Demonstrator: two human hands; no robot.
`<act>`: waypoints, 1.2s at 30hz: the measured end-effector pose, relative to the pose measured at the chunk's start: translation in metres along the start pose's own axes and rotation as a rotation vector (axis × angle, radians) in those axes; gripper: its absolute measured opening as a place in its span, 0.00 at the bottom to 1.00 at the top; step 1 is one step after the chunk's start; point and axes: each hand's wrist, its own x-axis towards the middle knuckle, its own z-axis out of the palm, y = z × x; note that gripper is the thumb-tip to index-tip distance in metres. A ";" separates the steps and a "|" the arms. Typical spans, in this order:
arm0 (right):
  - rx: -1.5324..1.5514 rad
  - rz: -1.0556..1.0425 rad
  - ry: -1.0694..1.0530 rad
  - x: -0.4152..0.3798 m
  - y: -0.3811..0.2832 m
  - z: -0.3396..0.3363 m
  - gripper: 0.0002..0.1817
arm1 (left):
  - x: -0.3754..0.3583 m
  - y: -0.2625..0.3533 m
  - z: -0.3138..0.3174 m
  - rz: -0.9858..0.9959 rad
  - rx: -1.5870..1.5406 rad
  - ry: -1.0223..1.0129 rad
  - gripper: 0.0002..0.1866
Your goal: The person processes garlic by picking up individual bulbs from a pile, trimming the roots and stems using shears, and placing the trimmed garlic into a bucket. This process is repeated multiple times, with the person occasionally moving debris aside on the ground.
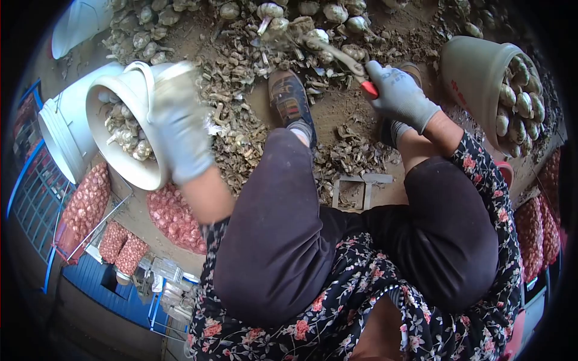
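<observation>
My right hand (400,93), in a grey-white glove, is closed around red-handled shears (344,59). Their metal length points up and left toward the garlic bulbs (336,13) on the ground, and the tip is blurred. My left hand (180,135), also gloved, is smeared by motion beside a white bucket (96,141). Whether its fingers hold anything does not show. That bucket is tipped toward me, with trimmed garlic (127,129) inside. At the right, another tilted bucket (472,84) is full of garlic bulbs (521,105).
Dry stalk trimmings (241,135) cover the soil around my shoes (289,99). More white buckets (66,132) stand at the far left. Red net sacks of garlic (87,201) lie on both sides. A small metal frame (367,186) sits between my legs. A blue metal rack (36,192) stands at left.
</observation>
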 end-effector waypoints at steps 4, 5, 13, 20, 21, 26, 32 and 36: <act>0.180 0.143 0.067 0.007 0.005 -0.004 0.15 | -0.002 0.051 -0.085 -0.381 -0.447 0.600 0.17; 0.229 0.147 0.069 0.010 0.005 -0.004 0.15 | -0.007 0.042 -0.088 -0.420 0.224 0.455 0.18; 0.273 0.177 0.021 0.010 0.008 0.001 0.17 | 0.100 0.062 0.102 -0.213 0.060 -0.101 0.26; 0.234 0.244 -0.123 0.013 0.004 -0.008 0.19 | 0.130 0.013 0.170 -0.426 0.260 -0.581 0.29; 0.171 0.210 -0.097 0.011 0.003 -0.008 0.18 | 0.114 0.014 0.161 -0.404 -0.196 -0.463 0.28; -0.016 0.089 0.024 0.010 -0.008 -0.019 0.20 | 0.064 0.075 0.108 -0.254 -0.953 -0.281 0.32; -0.145 0.075 0.134 0.009 -0.027 -0.028 0.24 | 0.049 0.104 0.100 -0.134 -0.783 -0.158 0.34; -0.126 0.055 0.124 0.012 -0.035 -0.030 0.23 | 0.045 0.114 0.097 0.016 -0.384 -0.089 0.39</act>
